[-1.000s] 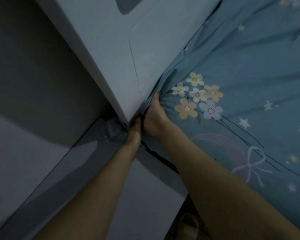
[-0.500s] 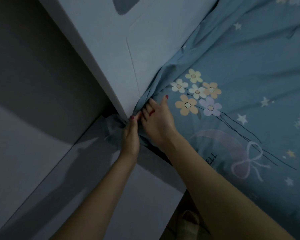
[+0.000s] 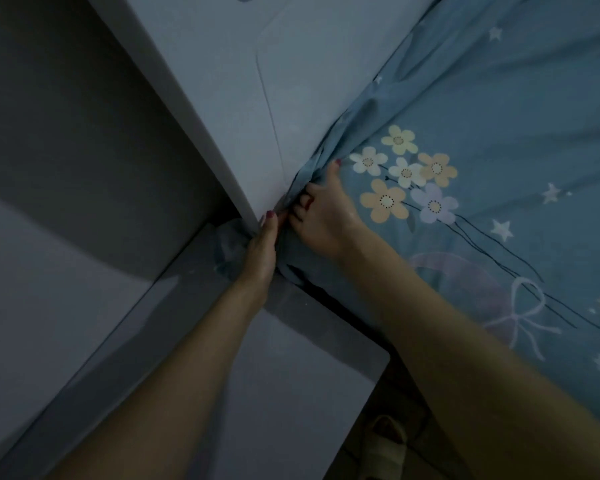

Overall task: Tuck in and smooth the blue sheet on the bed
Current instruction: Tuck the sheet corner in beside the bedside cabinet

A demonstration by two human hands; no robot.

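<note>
Pale headboard — sandal below

— What did the blue sheet look like at the corner of the bed?
— Printed with flowers, stars and a ribbon bow, it lay spread over the mattress, creased in long folds.
— And its edge?
— Bunched into tight gathers where it met the pale headboard, with a crumpled tail of fabric poking out past the corner onto the frame.
</note>
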